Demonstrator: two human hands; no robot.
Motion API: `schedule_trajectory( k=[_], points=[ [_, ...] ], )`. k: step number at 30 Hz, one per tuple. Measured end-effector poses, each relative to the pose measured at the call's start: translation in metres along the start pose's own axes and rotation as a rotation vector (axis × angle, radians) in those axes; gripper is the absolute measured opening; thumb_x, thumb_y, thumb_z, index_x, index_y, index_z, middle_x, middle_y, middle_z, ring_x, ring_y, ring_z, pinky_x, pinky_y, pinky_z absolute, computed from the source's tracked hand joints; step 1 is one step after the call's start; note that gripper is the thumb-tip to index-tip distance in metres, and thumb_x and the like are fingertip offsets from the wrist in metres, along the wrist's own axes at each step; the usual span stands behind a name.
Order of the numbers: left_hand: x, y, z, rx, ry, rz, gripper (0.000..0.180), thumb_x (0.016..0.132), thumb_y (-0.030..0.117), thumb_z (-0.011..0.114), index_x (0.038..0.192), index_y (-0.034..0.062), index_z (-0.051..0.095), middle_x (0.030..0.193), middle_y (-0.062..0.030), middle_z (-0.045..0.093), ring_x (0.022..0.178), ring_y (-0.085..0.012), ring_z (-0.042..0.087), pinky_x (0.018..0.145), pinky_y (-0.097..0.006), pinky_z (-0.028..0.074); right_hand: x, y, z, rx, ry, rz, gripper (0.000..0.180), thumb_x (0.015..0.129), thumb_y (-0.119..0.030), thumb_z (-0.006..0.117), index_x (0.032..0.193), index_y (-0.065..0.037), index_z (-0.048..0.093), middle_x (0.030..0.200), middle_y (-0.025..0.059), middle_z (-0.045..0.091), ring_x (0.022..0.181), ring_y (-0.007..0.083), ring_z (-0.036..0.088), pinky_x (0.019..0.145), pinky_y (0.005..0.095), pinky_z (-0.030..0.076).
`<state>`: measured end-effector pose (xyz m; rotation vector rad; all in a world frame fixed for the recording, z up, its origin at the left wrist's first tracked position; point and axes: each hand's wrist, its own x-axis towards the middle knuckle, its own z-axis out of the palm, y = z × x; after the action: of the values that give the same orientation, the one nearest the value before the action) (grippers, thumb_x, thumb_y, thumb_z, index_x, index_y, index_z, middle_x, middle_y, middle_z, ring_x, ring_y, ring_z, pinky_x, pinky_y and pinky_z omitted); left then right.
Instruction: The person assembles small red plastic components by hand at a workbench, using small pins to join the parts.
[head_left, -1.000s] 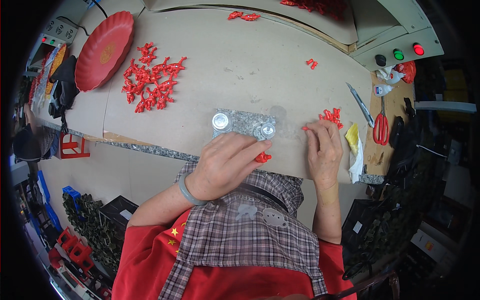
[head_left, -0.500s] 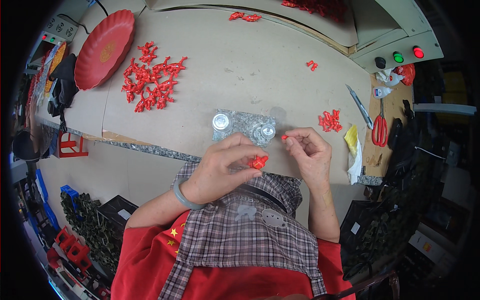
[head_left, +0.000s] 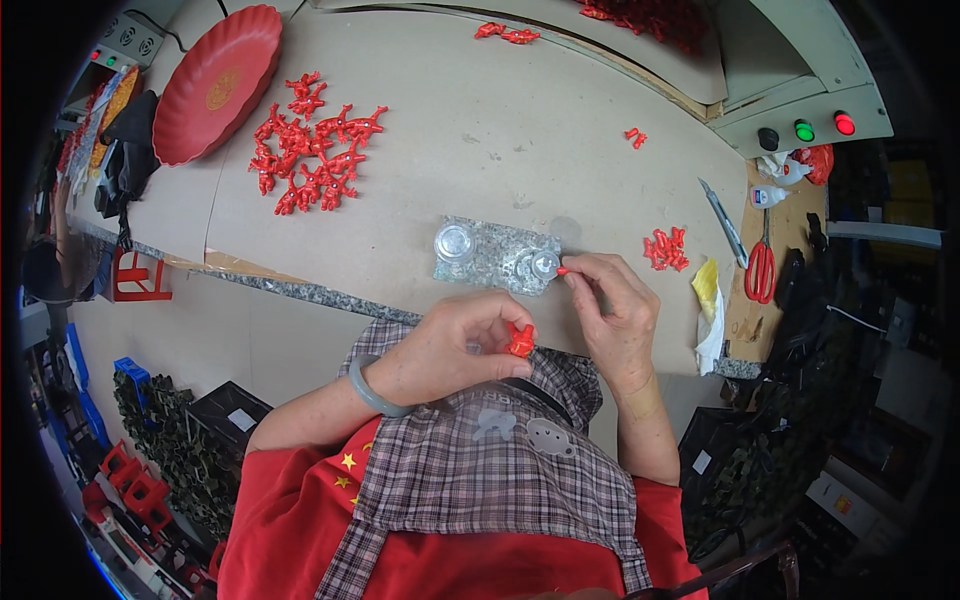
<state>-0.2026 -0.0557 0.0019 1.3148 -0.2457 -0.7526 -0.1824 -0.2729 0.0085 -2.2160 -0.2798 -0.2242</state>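
Between the thumb and fingers of my left hand [head_left: 465, 335] is a small red figurine [head_left: 520, 341], held just off the table's front edge. My right hand [head_left: 615, 310] pinches a tiny red piece [head_left: 562, 271] at the rim of a small clear dish [head_left: 543, 264]. That dish and a larger round clear one [head_left: 454, 243] rest on a grey speckled stone slab [head_left: 492, 258]. Several small red pieces [head_left: 666, 249] lie in a pile to the right of my right hand. A cluster of red figurines [head_left: 308, 155] is spread on the left of the table.
A red scalloped plate [head_left: 222, 90] stands at the far left. On the right are a utility knife [head_left: 724, 222], red-handled scissors [head_left: 761, 270], a small white bottle [head_left: 766, 196] and a yellow-and-white cloth [head_left: 709, 320]. A machine box with lit buttons [head_left: 804, 131] stands at the back right.
My right hand has brought the tiny red piece to the small dish's rim. My left hand has turned the figurine and lowered it slightly. The whole view has shifted a little.
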Motion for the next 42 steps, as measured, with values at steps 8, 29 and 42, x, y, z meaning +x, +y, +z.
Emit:
schedule_trajectory(
  k=[8, 29, 42],
  points=[
    [0.001, -0.003, 0.000, -0.260, 0.005, -0.027, 0.026, 0.090, -0.001, 0.072, 0.114, -0.0006, 0.064, 0.103, -0.0016, 0.059, 0.089, -0.0077, 0.062, 0.081, -0.023, 0.054, 0.001, 0.001, 0.000, -0.129, -0.019, -0.137, 0.019, 0.079, 0.007, 0.072, 0.096, -0.001, 0.070, 0.091, 0.0113, 0.069, 0.082, 0.0274, 0.068, 0.070, 0.0363, 0.055],
    [0.001, -0.009, -0.001, -0.230, -0.045, -0.044, 0.028, 0.097, 0.002, 0.064, 0.124, -0.0010, 0.060, 0.108, -0.0054, 0.064, 0.098, -0.0108, 0.063, 0.088, -0.027, 0.055, 0.000, 0.001, -0.005, -0.251, -0.079, -0.309, 0.030, 0.072, 0.010, 0.069, 0.100, 0.003, 0.068, 0.095, 0.0135, 0.065, 0.082, 0.0292, 0.064, 0.069, 0.0371, 0.055],
    [0.002, -0.007, -0.002, -0.336, 0.034, -0.003, 0.033, 0.101, 0.013, 0.062, 0.131, 0.0018, 0.055, 0.105, -0.0087, 0.067, 0.093, -0.0149, 0.067, 0.086, -0.028, 0.055, -0.012, -0.005, -0.018, 0.607, -0.085, 0.432, 0.014, 0.089, 0.005, 0.070, 0.103, 0.004, 0.070, 0.094, 0.0093, 0.074, 0.078, 0.0101, 0.068, 0.068, 0.0238, 0.055]
  ],
)
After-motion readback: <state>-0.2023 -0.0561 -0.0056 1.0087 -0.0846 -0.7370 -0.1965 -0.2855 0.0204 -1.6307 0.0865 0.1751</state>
